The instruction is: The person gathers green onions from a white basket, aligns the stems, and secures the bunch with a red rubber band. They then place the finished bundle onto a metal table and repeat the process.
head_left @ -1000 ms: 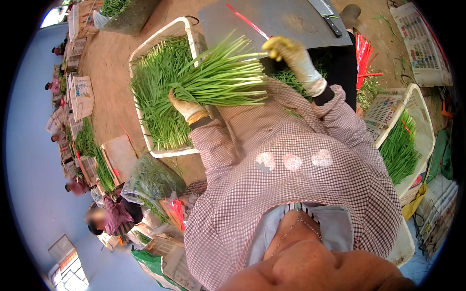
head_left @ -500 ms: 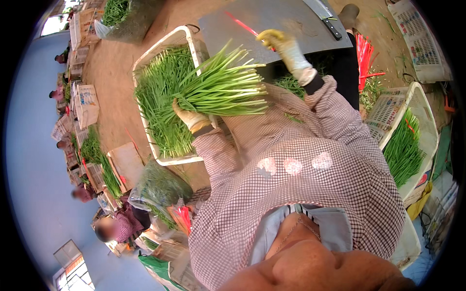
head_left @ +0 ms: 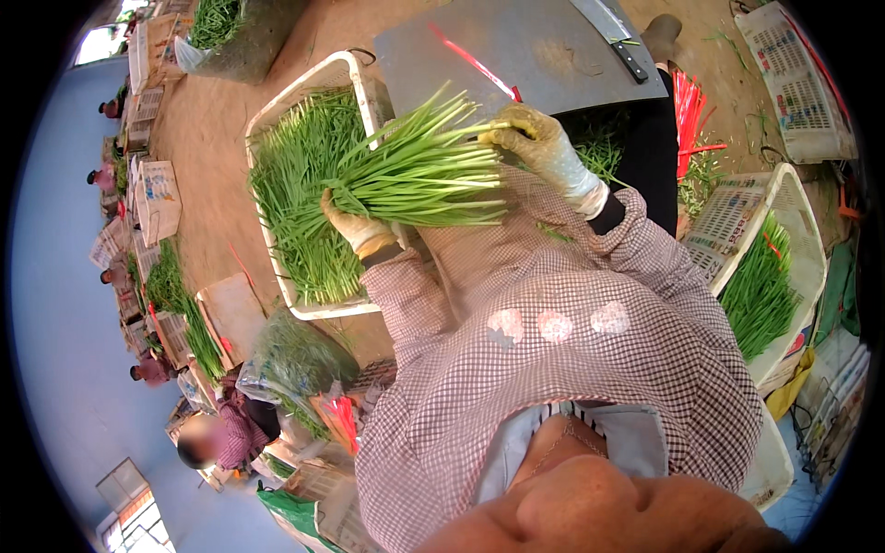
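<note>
My left hand [head_left: 355, 224], in a stained work glove, is wrapped round a loose bunch of green chives [head_left: 419, 175], whose pale cut ends fan toward the right. The bunch is held over the right side of a white plastic crate [head_left: 364, 88] heaped with more chives [head_left: 309, 175]. My right hand [head_left: 542, 152], in a yellowed glove, is closed at the bunch's upper right, its fingertips pinching the end of a chive stalk. Just beyond that hand, a red tie strip [head_left: 475, 63] lies on a grey board [head_left: 516, 41].
A black-handled knife [head_left: 629, 60] rests on the board's right part. Red strips [head_left: 687, 124] stand bundled beside my leg. To the right, another white crate [head_left: 800, 240] holds chives. A plastic bag of greens [head_left: 300, 355] sits at the left, and several people work farther off.
My right hand has come down from beside the red strip on the board to the cut ends of the bunch. My left hand keeps its hold on the bunch.
</note>
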Demonstrator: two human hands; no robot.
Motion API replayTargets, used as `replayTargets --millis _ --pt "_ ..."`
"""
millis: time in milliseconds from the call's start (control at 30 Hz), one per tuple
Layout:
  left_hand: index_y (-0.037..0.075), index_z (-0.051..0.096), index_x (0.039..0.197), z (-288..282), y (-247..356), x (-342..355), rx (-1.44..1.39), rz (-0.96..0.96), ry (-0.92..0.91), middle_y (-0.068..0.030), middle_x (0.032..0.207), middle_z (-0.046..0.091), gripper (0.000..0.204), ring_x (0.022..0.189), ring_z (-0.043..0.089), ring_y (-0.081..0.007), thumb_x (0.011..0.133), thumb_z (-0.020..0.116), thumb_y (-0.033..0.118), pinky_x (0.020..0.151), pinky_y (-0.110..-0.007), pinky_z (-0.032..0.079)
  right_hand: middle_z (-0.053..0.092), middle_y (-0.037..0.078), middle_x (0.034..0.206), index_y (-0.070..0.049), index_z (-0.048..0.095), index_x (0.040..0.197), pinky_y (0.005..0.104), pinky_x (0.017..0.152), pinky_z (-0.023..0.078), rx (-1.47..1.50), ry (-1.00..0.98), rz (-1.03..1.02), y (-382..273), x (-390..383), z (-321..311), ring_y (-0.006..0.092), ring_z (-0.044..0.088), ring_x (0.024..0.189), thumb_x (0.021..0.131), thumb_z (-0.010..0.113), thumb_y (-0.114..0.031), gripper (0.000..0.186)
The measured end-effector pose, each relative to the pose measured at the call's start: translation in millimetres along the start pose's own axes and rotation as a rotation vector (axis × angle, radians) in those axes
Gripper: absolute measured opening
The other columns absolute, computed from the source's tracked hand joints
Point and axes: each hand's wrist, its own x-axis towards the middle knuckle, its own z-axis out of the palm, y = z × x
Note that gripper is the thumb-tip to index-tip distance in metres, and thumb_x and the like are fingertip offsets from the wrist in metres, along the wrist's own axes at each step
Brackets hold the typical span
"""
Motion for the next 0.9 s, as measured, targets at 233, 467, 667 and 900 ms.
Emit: replayTargets --millis 233,467,667,900 --pt "0.004 0.058 0.121 1 -2 -3 0.027 0.026 -0.018 -0.0157 0.124 0.064 0.044 0.113 0.060 -0.0326 0.096 0.053 0.039 0.099 -0.049 0.049 0.071 0.009 0.110 -0.005 0.071 0.111 0.0284 0.087 0.051 -0.177 0.070 0.128 34 -28 -82 0.0161 0.065 0.096 0.095 0.064 -0.030 0.031" --pt "0.008 0.058 0.121 -9 4 14 -0.008 -0.024 -0.158 -0.0157 0.130 0.059 0.041 0.115 0.059 -0.0319 0.095 0.054 0.040 0.099 -0.051 0.049 0.065 0.016 0.119 -0.015 0.058 0.135 0.0372 0.090 0.052 -0.562 0.052 -0.328 -6 26 -11 0.0306 0.064 0.107 0.088 0.071 -0.034 0.053" --pt "0.005 0.058 0.119 -17 -1 21 -0.015 -0.053 -0.140 -0.0166 0.125 0.060 0.043 0.115 0.058 -0.0326 0.096 0.053 0.041 0.101 -0.051 0.048 0.070 0.013 0.095 -0.008 0.067 0.110 0.0392 0.071 0.055 -0.909 -0.266 -0.268 27 25 -20 0.0325 0.068 0.081 0.089 0.063 -0.023 0.026" --pt "0.004 0.058 0.115 -13 -6 6 0.111 -0.032 0.006 -0.0166 0.116 0.063 0.041 0.108 0.059 -0.0308 0.093 0.055 0.038 0.097 -0.048 0.049 0.071 0.012 0.088 -0.011 0.067 0.103 0.0376 0.062 0.053 -0.971 -0.067 -0.115 86 -18 -23 0.0315 0.068 0.076 0.083 0.070 -0.016 0.021"
